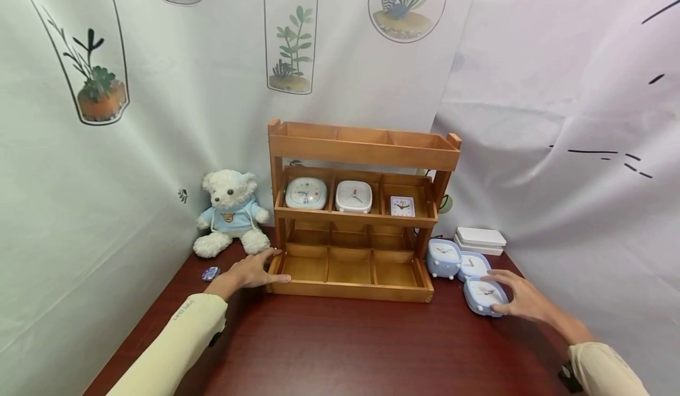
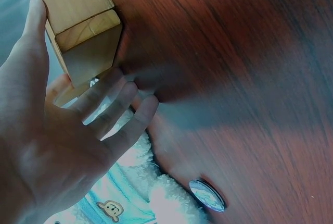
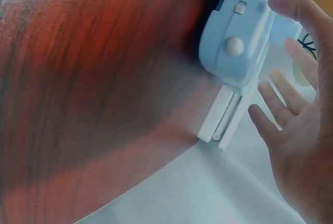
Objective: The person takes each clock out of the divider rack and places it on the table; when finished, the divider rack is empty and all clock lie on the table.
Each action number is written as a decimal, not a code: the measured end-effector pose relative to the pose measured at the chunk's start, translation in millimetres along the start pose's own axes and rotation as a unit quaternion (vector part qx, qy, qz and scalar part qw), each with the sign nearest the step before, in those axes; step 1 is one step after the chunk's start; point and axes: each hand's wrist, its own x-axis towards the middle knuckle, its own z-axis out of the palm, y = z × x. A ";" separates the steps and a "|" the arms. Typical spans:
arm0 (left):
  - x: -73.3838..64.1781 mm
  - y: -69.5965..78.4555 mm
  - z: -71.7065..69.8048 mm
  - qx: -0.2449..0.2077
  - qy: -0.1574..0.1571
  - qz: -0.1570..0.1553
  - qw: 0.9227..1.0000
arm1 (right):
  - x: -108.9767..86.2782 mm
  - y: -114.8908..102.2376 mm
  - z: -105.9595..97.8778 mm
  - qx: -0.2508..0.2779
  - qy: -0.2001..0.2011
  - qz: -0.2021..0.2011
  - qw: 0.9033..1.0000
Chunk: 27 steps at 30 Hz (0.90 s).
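My left hand (image 1: 254, 271) rests at the left front corner of a wooden tiered shelf (image 1: 350, 290). Its thumb lies along the bottom tray's edge, and in the left wrist view the other fingers (image 2: 143, 112) stretch out loosely beside the corner. On the right, my right hand (image 1: 523, 298) hovers round a light blue alarm clock (image 1: 484, 295), fingers spread and thumb at its near edge. That clock lies face up on the table. Behind it are a second blue clock (image 1: 473, 264) and a taller one (image 1: 444, 258), close to the shelf's right side.
The middle tier holds a round-cornered clock (image 1: 306, 193), a white clock (image 1: 353, 196) and a small square clock (image 1: 402, 206). White boxes (image 1: 480, 239) lie at the back right. Left of the shelf sit a teddy bear (image 1: 231, 213) and a small round disc (image 1: 211, 274).
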 end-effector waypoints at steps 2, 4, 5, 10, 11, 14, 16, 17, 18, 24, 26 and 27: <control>0.1 0.1 0.1 0.001 -0.001 -0.002 1.000 | 2.0 -2.4 -1.7 0.004 0.002 0.006 1.000; 0.3 0.3 0.1 0.002 -0.002 -0.002 1.000 | 4.9 -5.8 -4.0 0.001 0.005 0.011 1.000; 0.1 0.3 -0.1 0.004 -0.002 -0.001 1.000 | 7.2 -8.2 -5.8 0.001 0.006 0.012 1.000; -1.6 1.4 -1.5 0.004 0.001 0.002 1.000 | 23.3 -19.3 -15.7 0.012 0.014 0.012 1.000; -1.8 1.6 -1.8 0.003 0.003 0.001 1.000 | 27.3 -21.4 -17.9 0.015 0.017 0.011 1.000; -2.2 2.6 -2.0 0.003 0.005 0.003 1.000 | 39.3 -27.3 -24.3 0.019 0.025 0.003 1.000; -2.2 3.2 -2.1 0.004 0.005 0.005 1.000 | 47.2 -30.7 -28.3 0.019 0.028 -0.004 0.999; -2.1 3.2 -2.1 0.004 0.005 0.005 1.000 | 51.0 -32.4 -30.1 0.019 0.030 -0.005 0.999; -2.1 3.3 -2.0 0.004 0.005 0.005 1.000 | 55.0 -34.6 -32.2 0.019 0.029 -0.006 0.999; -2.5 3.6 -2.4 0.004 0.001 0.002 1.000 | 82.2 -53.1 -46.8 0.033 0.033 -0.010 0.999; -2.4 3.7 -2.7 0.005 0.001 0.002 1.000 | 92.0 -59.3 -50.9 0.051 0.036 -0.013 0.998; -2.1 3.7 -2.9 0.005 0.002 0.003 1.000 | 96.6 -62.1 -52.6 0.056 0.038 -0.015 0.998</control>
